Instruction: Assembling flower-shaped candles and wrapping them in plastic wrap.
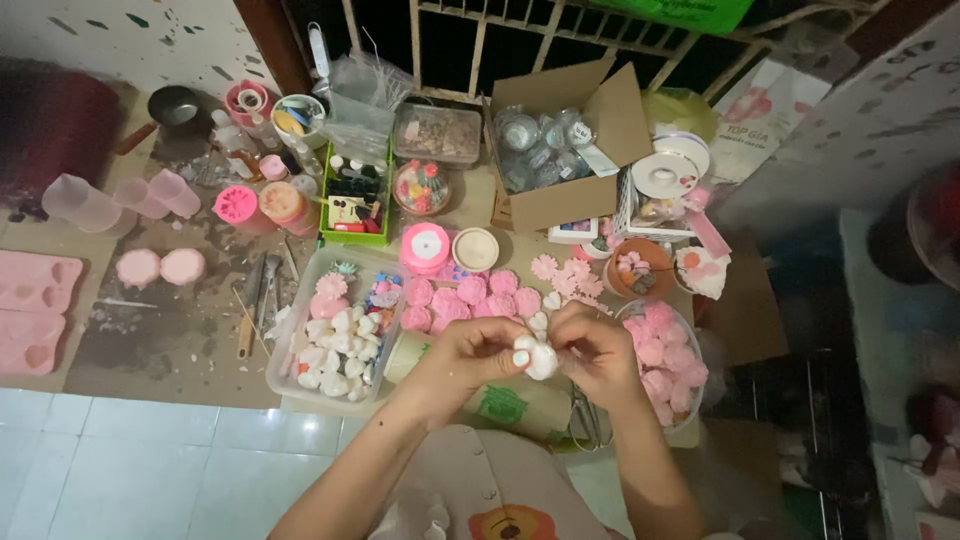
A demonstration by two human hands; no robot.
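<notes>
Both my hands meet over the floor workspace, pinching one small white moulded piece [541, 357] between their fingertips. My left hand [468, 352] grips it from the left and my right hand [597, 352] from the right. Just beyond the hands lie several pink moulded flowers [470, 296] on the mat. A clear tray [289, 340] holding white and pink small pieces sits to the left of my left hand. A clear bowl [640, 312] of pink flowers sits right of my right hand. Under my wrists lies a cardboard tube [520, 405] with a green print.
An open cardboard box [560, 200] of clear round containers stands at the back. A green bin [352, 238] of small bottles, ribbon spools [425, 245], pink cups [160, 195], pink silicone moulds [35, 310] and hand tools [262, 295] crowd the left side. White floor tiles [150, 460] lie near me.
</notes>
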